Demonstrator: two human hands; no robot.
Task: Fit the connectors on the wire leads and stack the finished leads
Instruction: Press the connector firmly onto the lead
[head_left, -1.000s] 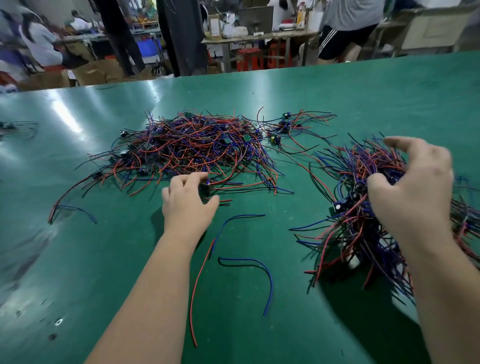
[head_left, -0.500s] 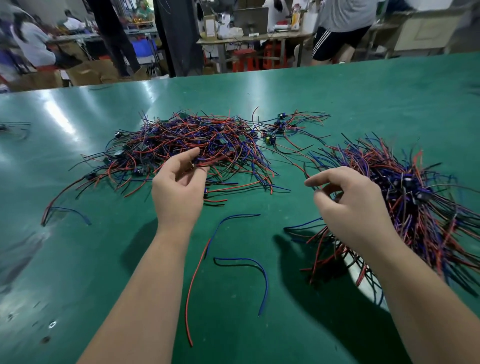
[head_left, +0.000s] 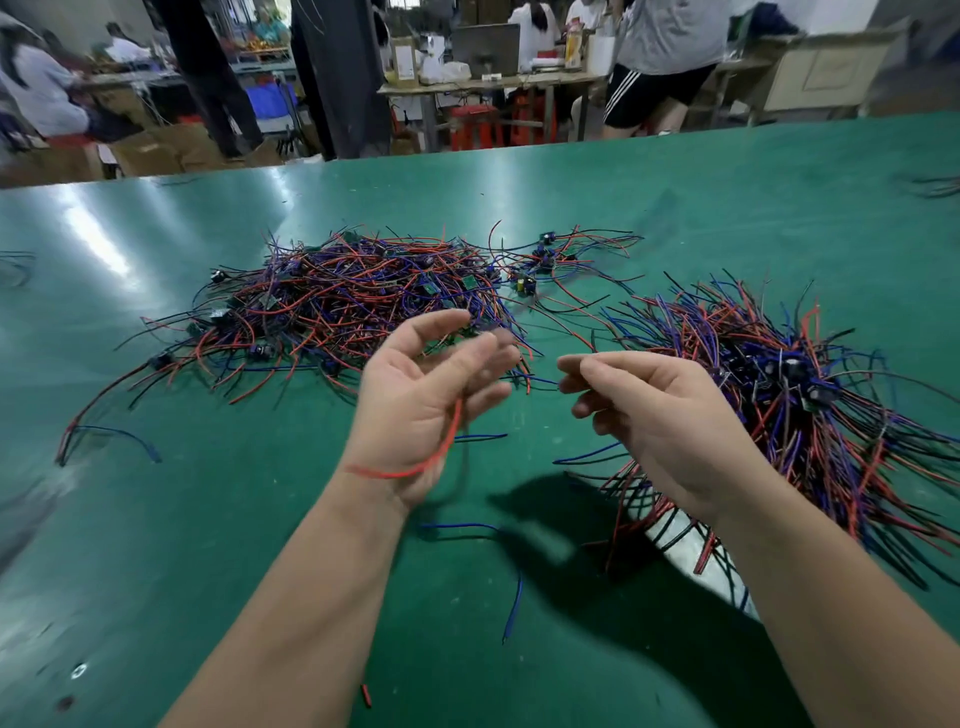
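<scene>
Left hand is palm-up, raised on the near side of the tangled pile, with its fingers half curled round a red lead. The fingers are blurred, so the exact pinch point isn't clear. The lead hangs from the fingers, crosses the palm and ends at the wrist. A darker strand beside it is too smeared to call.

Right hand is also raised, near the pile's right corner and close to the left hand but not touching it. Thumb and forefinger are pressed tip to tip and the other fingers are curled. Cannot tell whether it is pinching a connector or a wire tip, or nothing at all.

Judgement: the lead is very light and floppy, and it will swing and snag on other wires. It is best pinched close to the bare tip so the end stays stiff enough to enter a connector. The insulation looks smooth, so a firm pinch is needed.

The stacked bundle lies to the right of the pile, partly under the right forearm. A loose blue wire lies on the green table, well nearer than the pile.
</scene>
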